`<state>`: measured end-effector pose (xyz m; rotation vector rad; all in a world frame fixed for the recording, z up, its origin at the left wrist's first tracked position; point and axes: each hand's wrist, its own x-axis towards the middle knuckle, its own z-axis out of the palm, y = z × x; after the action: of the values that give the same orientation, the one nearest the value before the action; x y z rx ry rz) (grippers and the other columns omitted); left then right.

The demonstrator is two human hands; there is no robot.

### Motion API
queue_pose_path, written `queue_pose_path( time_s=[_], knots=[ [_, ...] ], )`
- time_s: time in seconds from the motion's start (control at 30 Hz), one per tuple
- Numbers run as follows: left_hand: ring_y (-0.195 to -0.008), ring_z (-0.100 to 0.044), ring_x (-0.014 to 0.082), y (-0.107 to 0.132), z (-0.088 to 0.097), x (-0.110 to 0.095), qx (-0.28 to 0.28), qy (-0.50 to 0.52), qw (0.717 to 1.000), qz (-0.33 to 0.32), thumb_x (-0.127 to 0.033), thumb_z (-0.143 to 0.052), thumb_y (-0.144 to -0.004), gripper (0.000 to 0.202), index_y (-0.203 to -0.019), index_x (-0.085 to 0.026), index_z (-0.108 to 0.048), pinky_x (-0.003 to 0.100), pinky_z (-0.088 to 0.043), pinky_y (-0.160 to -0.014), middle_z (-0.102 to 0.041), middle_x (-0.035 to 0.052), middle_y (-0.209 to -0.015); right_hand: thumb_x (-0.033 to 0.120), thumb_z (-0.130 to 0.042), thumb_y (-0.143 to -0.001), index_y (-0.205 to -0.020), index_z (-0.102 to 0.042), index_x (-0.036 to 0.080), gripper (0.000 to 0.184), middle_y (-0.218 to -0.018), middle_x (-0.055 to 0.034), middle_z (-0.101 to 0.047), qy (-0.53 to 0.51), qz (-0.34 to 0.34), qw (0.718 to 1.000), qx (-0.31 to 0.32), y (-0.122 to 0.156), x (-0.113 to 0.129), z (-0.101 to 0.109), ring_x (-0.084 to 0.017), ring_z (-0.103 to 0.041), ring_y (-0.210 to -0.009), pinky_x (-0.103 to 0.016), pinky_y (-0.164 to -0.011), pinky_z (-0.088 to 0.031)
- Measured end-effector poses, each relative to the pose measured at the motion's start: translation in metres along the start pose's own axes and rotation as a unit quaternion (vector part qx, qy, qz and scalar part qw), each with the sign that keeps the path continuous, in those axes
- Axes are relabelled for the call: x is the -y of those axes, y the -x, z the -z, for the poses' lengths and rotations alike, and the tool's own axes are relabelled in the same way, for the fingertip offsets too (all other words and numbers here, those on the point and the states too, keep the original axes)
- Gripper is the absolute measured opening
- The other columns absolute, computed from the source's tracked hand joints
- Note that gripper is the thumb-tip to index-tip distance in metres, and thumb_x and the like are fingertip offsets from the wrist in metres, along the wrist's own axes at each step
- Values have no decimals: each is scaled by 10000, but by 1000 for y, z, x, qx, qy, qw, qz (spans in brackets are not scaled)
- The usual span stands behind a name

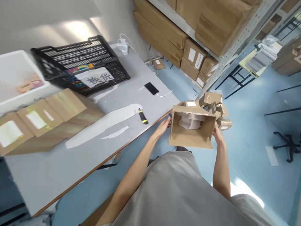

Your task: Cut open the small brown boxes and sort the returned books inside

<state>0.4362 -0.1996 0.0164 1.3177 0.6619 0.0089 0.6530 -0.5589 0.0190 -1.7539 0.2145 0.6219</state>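
An opened cardboard box (190, 137) is held up in front of my body, past the table's edge, its open side facing me. Inside it lies a whitish, semi-transparent wrapped item (190, 122) whose kind I cannot make out. My left hand (162, 128) grips the box's left side, with the fingertips partly behind it. At the opposite side, my right hand (218, 134) is closed on the box wall, its fingers partly hidden. A black and yellow utility knife (142, 116) rests on the table to the left of the box.
On the grey table (98, 171) are a phone (151, 88) with a cable, a black crate (94, 59), a white bin (22, 73) and a row of cardboard boxes (44, 117). Several small boxes (224, 124) lie beyond my right hand. Shelving (237, 40) with cartons stands behind.
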Motion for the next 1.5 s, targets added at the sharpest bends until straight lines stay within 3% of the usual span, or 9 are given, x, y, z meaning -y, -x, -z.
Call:
queue_pose_path(
  time_s=[0.13,0.27,0.33,0.43,0.67,0.83,1.0,1.27,1.5],
  knots=[
    [-1394,-726,397,-98,-95,-38,81,5,997,-6,-895,-608,-988,852,-1403,-182,-820,518,-531,-1237,-748,197,-1549,854,-706,-904,-1264,-836,258,708,-1255,-113,-869,-6,38,996,-86,-38,19,88,-320,-774,-1257,-389,-994,-648],
    [-1584,-589,417,-178,-169,-73,94,-66,991,-69,-768,-602,-1069,725,-1420,-172,-820,526,-402,-1350,-718,167,-1605,877,-629,-930,-1321,-807,286,730,-1434,-105,-823,-24,37,994,-95,-69,23,134,-322,-742,-1392,-411,-1028,-659],
    [-1635,-535,408,-200,-185,-78,59,-101,988,-97,-677,-606,-1100,644,-1420,-158,-814,512,-352,-1386,-687,155,-1646,871,-630,-936,-1290,-810,280,712,-1491,-117,-796,-43,12,995,-89,-82,13,135,-333,-740,-1421,-451,-1060,-667],
    [-1614,-559,389,-200,-180,-60,14,-109,990,-86,-605,-588,-1116,561,-1356,-161,-832,490,-364,-1388,-727,134,-1603,782,-727,-911,-1130,-813,249,582,-1426,-156,-819,-52,-45,993,-95,-95,-12,116,-344,-782,-1359,-500,-1098,-667],
    [-1428,-722,406,-100,-97,30,-94,-82,990,65,-535,-781,-939,356,-1071,-218,-872,567,-448,-1339,-849,154,-1359,595,-826,-893,-1065,-788,240,396,-1257,-160,-868,-12,-139,990,27,-106,-50,25,-323,-856,-1167,-492,-1056,-693],
    [-1392,-743,425,-18,-43,68,-191,-19,976,106,-593,-832,-861,400,-1023,-228,-865,598,-470,-1319,-853,169,-1332,553,-833,-918,-1091,-790,241,359,-1283,-153,-865,57,-149,978,138,-114,-35,-63,-317,-858,-1160,-478,-1045,-699],
    [-1369,-755,412,45,14,88,-274,72,956,78,-625,-862,-832,466,-1087,-235,-864,596,-480,-1312,-858,158,-1319,548,-858,-915,-1120,-787,254,365,-1279,-130,-869,114,-99,957,247,-98,-8,-178,-304,-855,-1156,-461,-1025,-703],
    [-1401,-740,387,163,149,94,-378,167,910,-34,-655,-819,-896,549,-1250,-236,-836,559,-491,-1304,-818,163,-1432,561,-844,-944,-1196,-815,270,386,-1352,-121,-851,182,-28,892,412,35,6,-376,-328,-831,-1214,-438,-987,-701],
    [-1358,-758,364,280,268,110,-471,192,858,-72,-597,-781,-958,527,-1309,-205,-815,546,-502,-1291,-809,173,-1444,616,-894,-913,-1292,-816,272,517,-1411,-132,-827,206,9,849,487,167,-14,-497,-344,-804,-1269,-485,-1067,-676]
  ],
)
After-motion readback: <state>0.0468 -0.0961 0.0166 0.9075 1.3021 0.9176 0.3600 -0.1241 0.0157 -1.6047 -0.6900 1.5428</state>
